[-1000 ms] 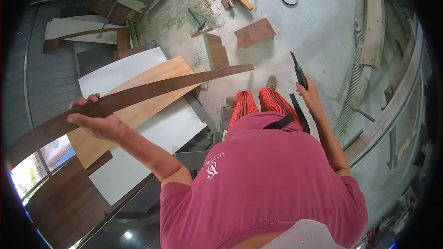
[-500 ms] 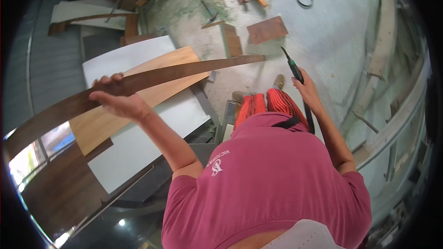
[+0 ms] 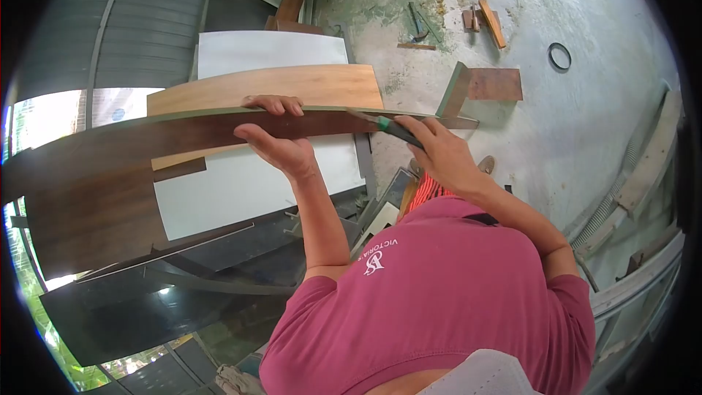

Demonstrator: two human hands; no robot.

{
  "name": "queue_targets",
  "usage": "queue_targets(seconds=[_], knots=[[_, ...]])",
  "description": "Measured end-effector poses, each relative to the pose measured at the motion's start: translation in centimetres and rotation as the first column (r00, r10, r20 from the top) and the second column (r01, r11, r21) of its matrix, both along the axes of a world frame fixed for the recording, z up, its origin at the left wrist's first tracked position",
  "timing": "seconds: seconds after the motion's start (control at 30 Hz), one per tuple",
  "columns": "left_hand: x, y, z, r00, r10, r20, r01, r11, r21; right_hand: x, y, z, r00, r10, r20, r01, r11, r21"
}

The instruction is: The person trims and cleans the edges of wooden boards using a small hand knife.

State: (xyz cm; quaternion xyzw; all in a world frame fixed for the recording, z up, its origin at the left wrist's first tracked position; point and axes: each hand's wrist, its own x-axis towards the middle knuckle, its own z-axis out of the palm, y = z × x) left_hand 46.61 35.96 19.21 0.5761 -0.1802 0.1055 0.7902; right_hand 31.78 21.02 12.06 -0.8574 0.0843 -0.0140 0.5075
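A long dark brown board (image 3: 197, 134) with a thin green edge stretches from the far left to right of centre. My left hand (image 3: 281, 139) grips it near its middle, fingers over the upper edge and thumb below. In my right hand (image 3: 442, 153) is a tool with a black and green handle (image 3: 398, 132). The tool's narrow tip rests at or just over the board's face, to the right of my left hand. Whether the tip touches the board I cannot tell.
Behind the board lie a light wood panel (image 3: 314, 82) and white panels (image 3: 274, 53). On the floor are a brown block (image 3: 495, 84), an orange-brown wood piece (image 3: 492, 24), a hammer (image 3: 418, 23) and a black ring (image 3: 559, 57). Long beams (image 3: 649, 150) stand at the right.
My right hand has brought the tool left, over to the board. The board's face now shows more broadly, with its green edge visible. The view has shifted, so the surroundings appear further right.
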Motion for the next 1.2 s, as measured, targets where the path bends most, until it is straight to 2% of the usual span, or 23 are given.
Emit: queue_targets(seconds=[0.1, 0.33, 0.5, 0.57, 0.6, 0.67, 0.73, 0.77, 0.8, 0.83, 0.87, 0.9, 0.97, 1.0, 1.03, 1.1, 1.13, 1.17, 1.2], knots=[[-0.8, 0.9, -0.6, 1.000, -0.019, 0.022, 0.020, 1.000, -0.022, -0.3, 0.6, 0.3, 0.994, 0.107, -0.002, -0.107, 0.992, -0.072], [-1.8, 1.5, -0.7, 0.998, -0.058, 0.008, 0.058, 0.998, -0.027, -1.5, 1.4, -6.4, 0.995, 0.022, -0.096, -0.037, 0.986, -0.161], [-1.7, 1.6, -0.8, 0.997, -0.079, 0.024, 0.079, 0.997, -0.020, -2.6, 0.3, -15.6, 0.991, -0.053, -0.122, 0.021, 0.968, -0.248], [-1.8, 1.4, -0.7, 1.000, 0.012, 0.008, -0.012, 1.000, -0.015, -3.4, -0.4, -19.2, 0.972, -0.108, -0.210, 0.043, 0.955, -0.292], [-2.0, 1.4, -0.7, 1.000, -0.014, -0.012, 0.013, 1.000, -0.012, -4.3, -0.7, -21.3, 0.974, -0.095, -0.205, 0.030, 0.954, -0.300], [-2.0, 1.5, -0.9, 0.998, 0.011, -0.056, -0.012, 0.999, -0.034, -5.1, -2.2, -24.8, 0.912, -0.105, -0.396, -0.030, 0.947, -0.321], [-1.9, 2.6, -1.8, 0.993, -0.039, -0.107, 0.035, 0.998, -0.046, -5.6, -3.1, -25.3, 0.916, -0.106, -0.387, -0.011, 0.958, -0.288], [-2.3, 2.8, -2.4, 0.985, 0.038, -0.168, -0.047, 0.998, -0.049, -6.3, -3.6, -26.5, 0.925, -0.080, -0.372, -0.027, 0.962, -0.273], [-2.9, 2.7, -2.4, 0.990, 0.040, -0.133, -0.042, 0.999, -0.007, -7.0, -4.0, -27.0, 0.949, -0.048, -0.312, -0.037, 0.965, -0.260], [-3.2, 2.2, -2.0, 0.995, 0.039, -0.091, -0.045, 0.996, -0.074, -7.4, -4.8, -27.8, 0.945, -0.003, -0.328, -0.094, 0.955, -0.280], [-3.3, 2.8, -2.4, 0.992, 0.116, -0.056, -0.111, 0.990, 0.093, -7.9, -5.4, -27.8, 0.981, 0.053, -0.187, -0.095, 0.970, -0.222], [-3.7, 2.3, -0.9, 0.993, 0.117, 0.026, -0.117, 0.993, -0.021, -8.1, -6.2, -29.0, 0.990, 0.058, -0.130, -0.089, 0.965, -0.247], [-5.6, 2.6, 0.6, 0.991, 0.127, 0.028, -0.117, 0.963, -0.244, -8.9, -6.8, -27.0, 0.956, 0.040, -0.291, -0.088, 0.984, -0.153], [-5.5, 3.4, 0.7, 0.985, 0.165, 0.049, -0.146, 0.952, -0.271, -8.3, -7.4, -26.4, 0.916, 0.033, -0.399, -0.070, 0.994, -0.079], [-5.5, 4.1, 0.1, 0.978, 0.206, 0.034, -0.189, 0.944, -0.270, -7.8, -7.3, -25.6, 0.939, 0.038, -0.343, -0.082, 0.990, -0.113], [-5.2, 6.6, 0.3, 0.966, 0.258, 0.018, -0.242, 0.927, -0.285, -6.4, -6.3, -22.5, 0.917, 0.006, -0.400, -0.048, 0.994, -0.095], [-5.0, 8.2, 1.0, 0.947, 0.320, 0.017, -0.304, 0.915, -0.265, -4.8, -6.2, -23.3, 0.914, 0.012, -0.406, -0.062, 0.992, -0.112], [-5.1, 9.7, 1.6, 0.928, 0.372, -0.002, -0.361, 0.901, -0.241, -3.5, -6.5, -24.6, 0.957, 0.066, -0.282, -0.124, 0.974, -0.190], [-7.2, 10.6, 2.6, 0.910, 0.415, 0.005, -0.410, 0.900, -0.145, -5.3, -7.5, -25.6, 0.980, 0.117, -0.160, -0.158, 0.949, -0.272]])
